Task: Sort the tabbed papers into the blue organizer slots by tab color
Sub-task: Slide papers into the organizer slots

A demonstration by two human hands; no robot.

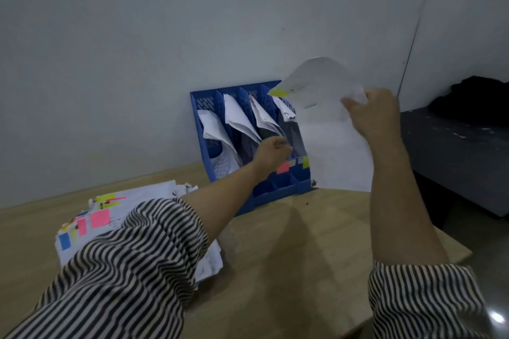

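Looks like a plain office/admin room. I'm at a light wood worktop (289,245) pushed vs a bare grey-white wall (110,63). Blue desk file organizer (203,107) w/ upright slots holds sheets; big stack of printed papers (154,195) w/ colour sticky tabs beside it. Dark grey cabinet/bench (454,151) to my right w/ black cloth (479,99) on top. No home or kitchen stuff.

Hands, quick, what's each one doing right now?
Left hand: at the blue organizer, fingers curled among the papers; grip cannot be told.
Right hand: closed, holding a yellow-tabbed paper.
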